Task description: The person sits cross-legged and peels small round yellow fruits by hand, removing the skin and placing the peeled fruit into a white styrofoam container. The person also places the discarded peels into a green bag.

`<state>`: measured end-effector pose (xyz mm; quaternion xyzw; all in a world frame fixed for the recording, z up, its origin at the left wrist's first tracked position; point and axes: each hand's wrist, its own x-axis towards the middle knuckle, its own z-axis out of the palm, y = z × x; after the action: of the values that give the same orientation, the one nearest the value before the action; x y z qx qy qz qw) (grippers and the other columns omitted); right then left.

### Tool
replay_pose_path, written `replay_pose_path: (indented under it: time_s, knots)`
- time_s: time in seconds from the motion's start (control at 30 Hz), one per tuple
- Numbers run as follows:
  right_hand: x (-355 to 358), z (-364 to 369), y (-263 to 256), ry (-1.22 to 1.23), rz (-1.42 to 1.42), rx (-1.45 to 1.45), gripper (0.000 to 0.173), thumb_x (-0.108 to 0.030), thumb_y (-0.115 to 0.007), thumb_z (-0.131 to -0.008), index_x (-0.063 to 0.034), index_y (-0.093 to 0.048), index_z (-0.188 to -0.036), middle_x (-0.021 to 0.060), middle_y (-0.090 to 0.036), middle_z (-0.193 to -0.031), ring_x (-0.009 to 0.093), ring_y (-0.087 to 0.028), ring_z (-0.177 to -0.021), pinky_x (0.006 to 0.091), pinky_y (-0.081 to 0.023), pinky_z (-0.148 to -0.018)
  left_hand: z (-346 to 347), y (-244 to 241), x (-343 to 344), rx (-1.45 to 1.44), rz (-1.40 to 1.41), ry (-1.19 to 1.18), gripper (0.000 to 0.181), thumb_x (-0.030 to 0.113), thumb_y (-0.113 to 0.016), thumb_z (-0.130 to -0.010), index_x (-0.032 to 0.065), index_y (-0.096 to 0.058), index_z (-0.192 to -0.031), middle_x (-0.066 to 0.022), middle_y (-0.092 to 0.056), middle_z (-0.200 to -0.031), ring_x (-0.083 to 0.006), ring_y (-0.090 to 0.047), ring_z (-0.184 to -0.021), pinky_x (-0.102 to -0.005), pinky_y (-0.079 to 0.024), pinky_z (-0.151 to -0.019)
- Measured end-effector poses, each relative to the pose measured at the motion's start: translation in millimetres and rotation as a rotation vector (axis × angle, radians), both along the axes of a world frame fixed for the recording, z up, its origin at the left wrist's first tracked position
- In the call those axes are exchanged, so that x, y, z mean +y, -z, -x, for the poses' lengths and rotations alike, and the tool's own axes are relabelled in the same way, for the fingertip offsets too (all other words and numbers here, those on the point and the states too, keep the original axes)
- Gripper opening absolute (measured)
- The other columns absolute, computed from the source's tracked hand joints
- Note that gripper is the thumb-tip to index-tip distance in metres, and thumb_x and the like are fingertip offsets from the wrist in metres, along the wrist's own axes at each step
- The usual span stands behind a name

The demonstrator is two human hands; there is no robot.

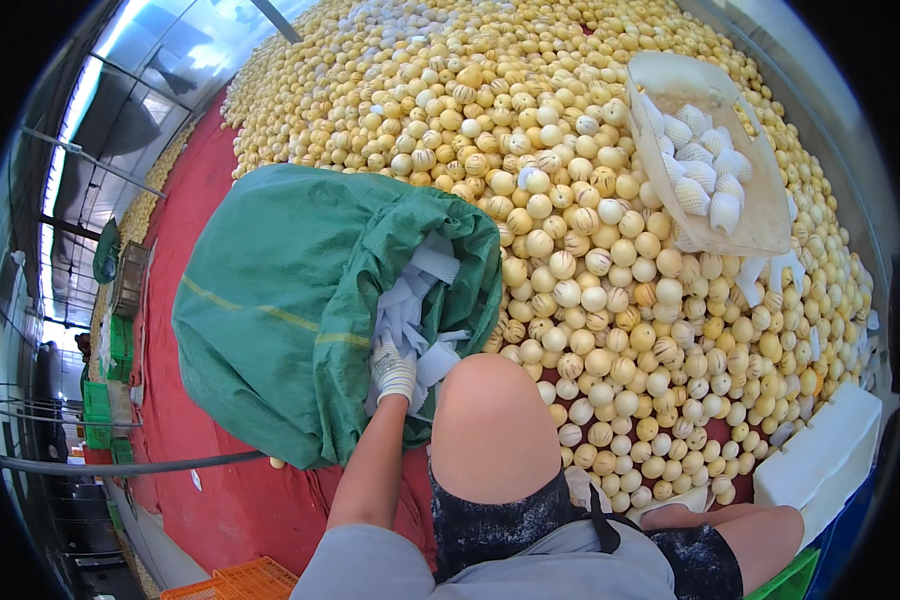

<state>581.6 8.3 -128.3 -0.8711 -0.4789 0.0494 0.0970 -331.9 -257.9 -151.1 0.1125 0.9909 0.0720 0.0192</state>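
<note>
My left hand (392,373), in a white knit glove with striped cuff, reaches into the mouth of a big green woven sack (270,292). It touches a loose heap of flat white foam fruit nets (401,306) inside; its fingertips are partly hidden among them, so I cannot tell whether they grip any. The sack lies on its side, its mouth turned towards my bent knee (495,427). My right hand is out of view. Beyond the knee spreads a deep layer of small yellow striped melons (570,292).
A translucent plastic tub (769,221) on the melons holds several rounded, foam-netted pieces (697,172). A white foam box (817,457) stands at right. Red cloth (225,502) covers the ground at left, crossed by a metal pole (135,466). An orange crate (232,581) is at bottom left.
</note>
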Motion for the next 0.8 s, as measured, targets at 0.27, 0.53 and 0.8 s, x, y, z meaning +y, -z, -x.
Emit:
replay_pose_path:
  time_s: [0.27,0.53,0.8]
  knots:
    - [7,26,-57,-0.107,0.026,-0.085,0.036,-0.029,-0.070,-0.084,0.0010,-0.069,-0.103,0.0208,-0.068,-0.101,0.032,-0.065,-0.083,0.0412,-0.053,-0.079,51,42,-5,-0.277,0.178,-0.157,0.063,0.025,-0.057,-0.088,0.0128,-0.035,-0.146,-0.0199,-0.045,-0.142,-0.0355,-0.047,-0.129,-0.0434,-0.038,-0.107]
    - [26,-11,-75,0.204,-0.073,0.326,0.053,-0.026,-0.076,-0.079,0.0026,-0.055,-0.119,0.0152,-0.069,-0.094,0.020,-0.066,-0.076,0.0323,-0.056,-0.065,64,58,-25,-0.285,-0.092,-0.234,0.072,0.044,-0.055,-0.089,0.0074,-0.031,-0.146,-0.0195,-0.032,-0.151,-0.0350,-0.033,-0.138,-0.0422,-0.029,-0.113]
    - [4,-35,-88,0.073,-0.146,-0.147,0.030,-0.019,-0.059,-0.084,0.0002,-0.066,-0.106,0.0179,-0.069,-0.101,0.029,-0.065,-0.092,0.0367,-0.050,-0.086,137,86,-24,-0.324,0.308,0.012,0.051,0.031,-0.042,-0.094,-0.0088,-0.048,-0.126,-0.0296,-0.045,-0.137,-0.0397,-0.046,-0.128,-0.0415,-0.036,-0.107]
